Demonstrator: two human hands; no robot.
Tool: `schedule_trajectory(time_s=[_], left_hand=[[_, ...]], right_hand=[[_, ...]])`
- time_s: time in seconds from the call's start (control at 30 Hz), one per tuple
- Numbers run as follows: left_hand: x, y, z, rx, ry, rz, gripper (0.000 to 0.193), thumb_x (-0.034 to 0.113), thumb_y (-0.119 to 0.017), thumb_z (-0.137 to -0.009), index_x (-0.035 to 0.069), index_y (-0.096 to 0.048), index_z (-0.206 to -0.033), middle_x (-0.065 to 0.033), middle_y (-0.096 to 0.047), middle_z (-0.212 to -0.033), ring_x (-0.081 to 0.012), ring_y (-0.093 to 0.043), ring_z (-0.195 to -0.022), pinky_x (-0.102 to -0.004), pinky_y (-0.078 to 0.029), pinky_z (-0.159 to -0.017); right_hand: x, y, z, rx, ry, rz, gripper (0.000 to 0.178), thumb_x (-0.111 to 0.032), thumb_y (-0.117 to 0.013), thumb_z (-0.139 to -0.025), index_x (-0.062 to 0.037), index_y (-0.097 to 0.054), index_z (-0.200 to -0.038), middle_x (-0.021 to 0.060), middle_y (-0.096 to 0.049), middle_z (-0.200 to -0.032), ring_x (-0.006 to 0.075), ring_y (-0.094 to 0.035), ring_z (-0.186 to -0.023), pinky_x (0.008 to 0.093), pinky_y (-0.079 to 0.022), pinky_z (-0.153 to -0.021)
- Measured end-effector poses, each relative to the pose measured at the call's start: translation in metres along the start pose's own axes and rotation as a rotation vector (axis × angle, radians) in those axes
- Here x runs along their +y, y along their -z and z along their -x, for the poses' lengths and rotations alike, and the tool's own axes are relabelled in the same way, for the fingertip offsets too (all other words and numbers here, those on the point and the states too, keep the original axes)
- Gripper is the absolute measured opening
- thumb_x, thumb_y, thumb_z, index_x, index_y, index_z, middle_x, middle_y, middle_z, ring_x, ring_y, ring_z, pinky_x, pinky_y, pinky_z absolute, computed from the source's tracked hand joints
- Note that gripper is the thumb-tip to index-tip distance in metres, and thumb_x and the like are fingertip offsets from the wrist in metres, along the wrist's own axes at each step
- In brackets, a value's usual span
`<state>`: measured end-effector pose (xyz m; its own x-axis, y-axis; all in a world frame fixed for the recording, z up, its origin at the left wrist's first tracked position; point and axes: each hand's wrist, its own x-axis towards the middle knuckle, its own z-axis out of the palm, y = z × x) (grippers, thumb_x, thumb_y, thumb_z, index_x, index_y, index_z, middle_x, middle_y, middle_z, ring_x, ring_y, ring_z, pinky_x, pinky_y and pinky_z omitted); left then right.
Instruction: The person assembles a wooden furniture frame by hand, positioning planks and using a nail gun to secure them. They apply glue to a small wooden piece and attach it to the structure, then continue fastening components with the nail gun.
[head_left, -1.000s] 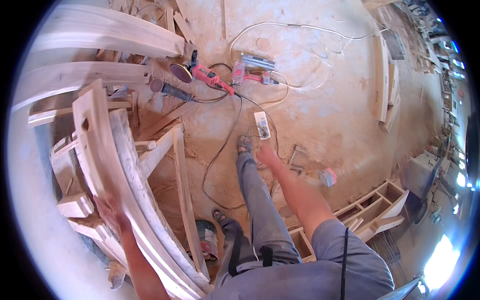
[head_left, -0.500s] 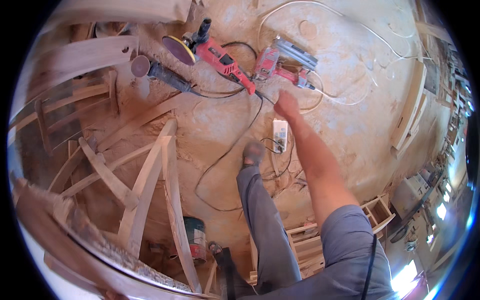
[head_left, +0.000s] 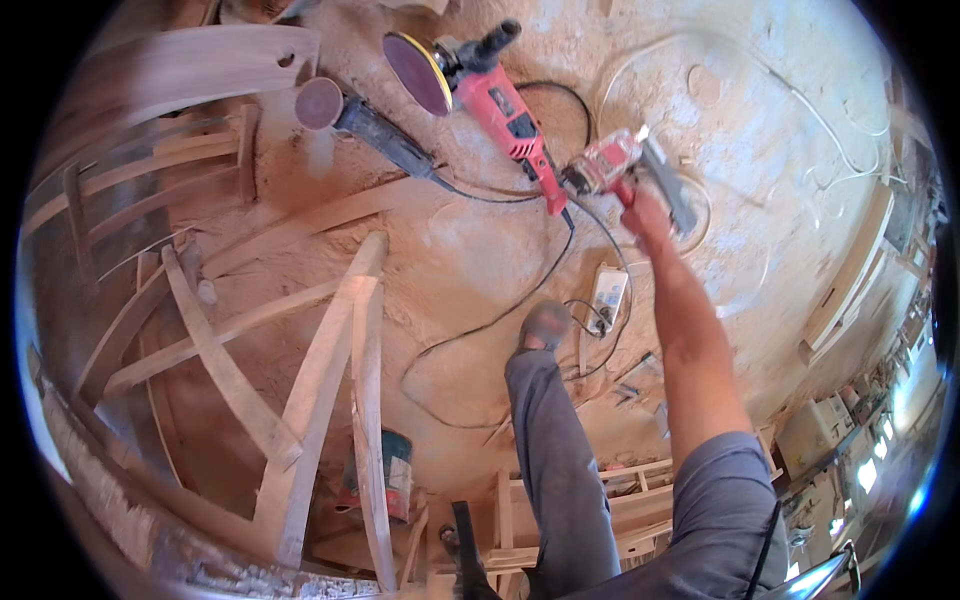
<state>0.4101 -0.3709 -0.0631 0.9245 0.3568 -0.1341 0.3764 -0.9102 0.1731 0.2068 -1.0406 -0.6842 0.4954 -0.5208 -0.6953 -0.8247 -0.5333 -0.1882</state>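
Note:
My right hand (head_left: pixel 648 218) is closed around the handle of a red nail gun (head_left: pixel 608 160) with a long grey magazine, held low over the dusty floor. Left of it lies a red polisher-type sander (head_left: pixel 505 115) with a large round pad (head_left: pixel 418 75) edged in yellow. Beyond that rests a smaller dark angle grinder (head_left: pixel 385 140) with a round sanding disc (head_left: pixel 319 104). My left hand is out of view.
A white power strip (head_left: pixel 608 298) with plugged-in cords lies by my foot (head_left: pixel 546 326). Curved wooden chair frames (head_left: pixel 325 385) stand on the left near a bucket (head_left: pixel 397 475). A pale air hose (head_left: pixel 820 120) loops across the floor. Planks (head_left: pixel 850 275) lie at the right.
My right hand has moved from beside the cord onto the nail gun's handle and gripped it. The nail gun has turned, its magazine now slanting more steeply. The whole view has shifted slightly.

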Motion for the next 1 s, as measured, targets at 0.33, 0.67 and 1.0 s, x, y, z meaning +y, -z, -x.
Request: schedule_trajectory(time_s=[0.33, 0.67, 1.0], left_hand=[[0.043, -0.002, 0.048, -0.037, -0.245, 0.190, 0.087, 0.039, -0.061, -0.087, 0.000, -0.027, -0.156, -0.0236, -0.032, -0.157, -0.0392, -0.030, -0.146, -0.0519, -0.028, -0.117], [0.087, 0.052, 0.046, -0.033, -0.381, 0.059, 0.085, 0.052, -0.078, -0.077, 0.003, -0.047, -0.140, -0.0317, -0.044, -0.140, -0.0481, -0.044, -0.128, -0.0595, -0.034, -0.109], [-0.092, 0.092, 0.121, -0.036, -0.685, 0.496, 0.072, 0.039, -0.071, -0.085, 0.003, -0.048, -0.143, -0.0272, -0.042, -0.147, -0.0438, -0.035, -0.140, -0.0516, -0.025, -0.120]], right_hand=[[0.080, -0.009, 0.299, -0.436, -0.143, 0.096, 0.030, -0.024, -0.070, -0.074, -0.0045, -0.072, -0.096, 0.0240, -0.072, -0.096, 0.0401, -0.070, -0.097, 0.0495, -0.055, -0.081], [0.000, 0.099, 0.468, -0.522, 0.153, 0.109, 0.034, -0.023, -0.080, -0.063, 0.0000, -0.069, -0.087, 0.0174, -0.070, -0.075, 0.0347, -0.070, -0.073, 0.0462, -0.053, -0.067], [-0.156, 0.191, 0.648, 0.139, 0.539, -0.466, 0.023, -0.003, -0.075, -0.075, -0.0051, -0.060, -0.092, 0.0017, -0.060, -0.085, 0.0163, -0.056, -0.079, 0.0339, -0.050, -0.071]])
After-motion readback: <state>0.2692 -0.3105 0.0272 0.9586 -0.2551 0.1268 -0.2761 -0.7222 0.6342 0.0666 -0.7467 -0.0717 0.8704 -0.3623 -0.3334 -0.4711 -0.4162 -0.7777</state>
